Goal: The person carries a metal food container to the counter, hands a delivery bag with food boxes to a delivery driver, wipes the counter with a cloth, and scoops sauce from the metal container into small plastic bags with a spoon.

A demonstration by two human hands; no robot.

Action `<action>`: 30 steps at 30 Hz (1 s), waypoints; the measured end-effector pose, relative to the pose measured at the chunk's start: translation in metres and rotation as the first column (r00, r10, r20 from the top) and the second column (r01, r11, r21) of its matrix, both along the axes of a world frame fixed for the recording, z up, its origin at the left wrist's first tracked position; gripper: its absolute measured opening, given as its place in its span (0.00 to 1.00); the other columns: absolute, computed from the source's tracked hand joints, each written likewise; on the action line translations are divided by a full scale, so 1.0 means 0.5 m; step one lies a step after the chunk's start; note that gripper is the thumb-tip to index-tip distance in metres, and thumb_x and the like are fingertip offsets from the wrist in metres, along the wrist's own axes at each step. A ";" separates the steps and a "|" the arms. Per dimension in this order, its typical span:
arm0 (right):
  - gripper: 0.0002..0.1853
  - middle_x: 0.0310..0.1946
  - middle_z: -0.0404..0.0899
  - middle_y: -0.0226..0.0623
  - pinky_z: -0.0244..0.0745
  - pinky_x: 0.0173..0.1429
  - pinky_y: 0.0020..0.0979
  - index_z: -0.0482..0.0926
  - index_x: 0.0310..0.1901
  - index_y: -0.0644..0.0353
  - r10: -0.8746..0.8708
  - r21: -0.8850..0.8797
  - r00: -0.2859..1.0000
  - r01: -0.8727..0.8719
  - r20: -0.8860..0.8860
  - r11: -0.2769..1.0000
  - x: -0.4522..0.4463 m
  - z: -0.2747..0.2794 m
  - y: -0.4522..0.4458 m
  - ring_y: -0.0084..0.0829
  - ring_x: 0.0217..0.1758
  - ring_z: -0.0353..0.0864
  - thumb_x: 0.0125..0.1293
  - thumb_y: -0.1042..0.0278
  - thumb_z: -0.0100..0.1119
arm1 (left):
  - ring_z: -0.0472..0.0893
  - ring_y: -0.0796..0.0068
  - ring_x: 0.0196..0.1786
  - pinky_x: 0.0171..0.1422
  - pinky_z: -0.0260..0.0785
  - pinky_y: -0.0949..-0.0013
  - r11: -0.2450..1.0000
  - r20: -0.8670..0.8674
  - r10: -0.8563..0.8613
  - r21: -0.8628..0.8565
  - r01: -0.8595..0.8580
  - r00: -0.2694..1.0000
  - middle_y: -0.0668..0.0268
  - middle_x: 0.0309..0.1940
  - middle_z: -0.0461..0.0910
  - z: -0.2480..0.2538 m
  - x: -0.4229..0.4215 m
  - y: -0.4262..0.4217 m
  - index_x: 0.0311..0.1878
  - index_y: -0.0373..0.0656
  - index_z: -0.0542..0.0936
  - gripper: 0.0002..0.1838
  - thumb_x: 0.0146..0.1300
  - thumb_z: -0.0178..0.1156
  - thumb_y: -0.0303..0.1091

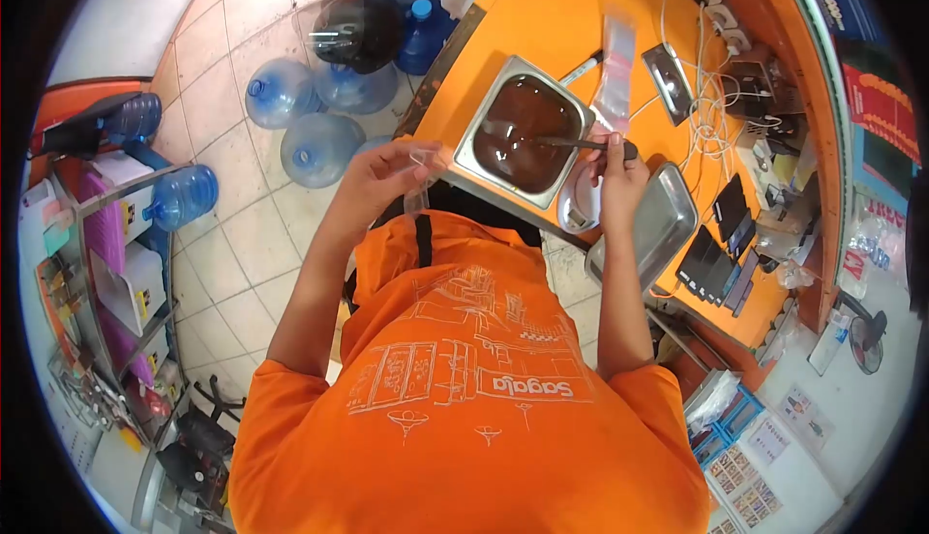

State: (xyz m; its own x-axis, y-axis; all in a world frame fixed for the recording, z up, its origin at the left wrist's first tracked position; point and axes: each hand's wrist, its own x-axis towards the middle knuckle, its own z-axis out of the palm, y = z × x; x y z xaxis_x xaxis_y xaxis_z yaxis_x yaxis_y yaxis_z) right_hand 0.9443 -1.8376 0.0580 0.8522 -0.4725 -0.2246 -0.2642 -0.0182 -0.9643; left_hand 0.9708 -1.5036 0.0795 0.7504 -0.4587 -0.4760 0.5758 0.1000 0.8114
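Observation:
My left hand (pixel 389 178) pinches a small clear plastic bag (pixel 418 192) by its top, at the left of the orange table's edge. My right hand (pixel 619 168) is closed round the dark handle of a ladle (pixel 581 143). The ladle's other end reaches into a square metal container (pixel 468 152) of dark brown liquid (pixel 527 118), where its bowl is hard to make out. Behind the container lies a stack of clear plastic bags (pixel 615 74).
On the orange table (pixel 523 12) are a phone (pixel 668 84), tangled white cables (pixel 711 118), a metal tray (pixel 668 205), a round white object (pixel 579 207) and several dark devices (pixel 711 268). Large water bottles (pixel 322 150) stand on the tiled floor at the left.

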 end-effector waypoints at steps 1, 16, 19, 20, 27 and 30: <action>0.18 0.23 0.78 0.33 0.62 0.22 0.22 0.80 0.37 0.66 0.029 0.010 0.999 -0.029 -0.017 1.000 -0.008 -0.001 -0.004 0.19 0.20 0.71 0.75 0.57 0.52 | 0.80 0.71 0.56 0.67 0.65 0.67 1.000 0.042 0.026 0.013 -0.026 0.999 0.62 0.52 0.82 -0.011 -0.005 0.010 0.58 0.38 0.79 0.23 0.63 0.64 0.40; 0.15 0.29 0.82 0.36 0.67 0.26 0.20 0.79 0.44 0.69 0.011 0.068 0.997 -0.015 0.070 0.998 -0.060 0.005 0.018 0.18 0.24 0.74 0.75 0.62 0.53 | 0.79 0.72 0.56 0.67 0.64 0.67 0.985 0.108 0.067 0.149 -0.083 0.992 0.62 0.53 0.82 0.017 0.006 0.029 0.58 0.37 0.79 0.21 0.64 0.63 0.36; 0.14 0.27 0.81 0.35 0.68 0.26 0.20 0.79 0.43 0.69 0.011 0.016 0.998 -0.012 0.065 1.000 -0.065 0.015 0.020 0.18 0.23 0.75 0.75 0.63 0.52 | 0.78 0.71 0.58 0.68 0.63 0.67 0.992 0.098 0.002 0.129 -0.014 0.995 0.62 0.55 0.81 0.004 0.000 0.014 0.58 0.36 0.79 0.22 0.63 0.62 0.38; 0.14 0.27 0.81 0.35 0.68 0.26 0.20 0.79 0.42 0.69 0.022 0.002 0.997 -0.022 0.071 1.000 -0.067 0.017 0.021 0.18 0.22 0.75 0.75 0.64 0.52 | 0.78 0.71 0.58 0.68 0.63 0.67 0.995 0.087 -0.017 0.100 0.009 0.996 0.61 0.54 0.81 -0.001 -0.002 0.007 0.58 0.36 0.78 0.22 0.64 0.62 0.37; 0.14 0.21 0.80 0.35 0.71 0.25 0.21 0.79 0.37 0.71 -0.063 -0.273 0.976 0.119 0.207 0.955 -0.050 -0.007 0.063 0.19 0.20 0.76 0.75 0.68 0.51 | 0.80 0.70 0.56 0.66 0.66 0.69 0.990 0.001 -0.122 0.075 0.121 0.993 0.61 0.50 0.83 -0.002 -0.006 -0.050 0.57 0.35 0.78 0.19 0.65 0.61 0.32; 0.14 0.22 0.80 0.35 0.70 0.25 0.21 0.79 0.38 0.70 -0.092 -0.219 0.972 0.140 0.214 0.966 -0.034 -0.024 0.062 0.19 0.20 0.76 0.75 0.67 0.51 | 0.80 0.70 0.56 0.67 0.65 0.68 0.989 -0.015 -0.119 0.091 0.120 0.993 0.61 0.50 0.83 0.013 -0.007 -0.064 0.57 0.35 0.78 0.19 0.65 0.61 0.33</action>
State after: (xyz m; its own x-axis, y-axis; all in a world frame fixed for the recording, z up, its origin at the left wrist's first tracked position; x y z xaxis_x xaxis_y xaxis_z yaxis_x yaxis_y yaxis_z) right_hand 0.9275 -1.8063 0.0457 0.8044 -0.5897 0.0721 -0.0800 -0.2277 -0.9704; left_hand 0.9671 -1.5355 0.0860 0.6883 -0.4988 -0.5268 0.5865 -0.0448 0.8087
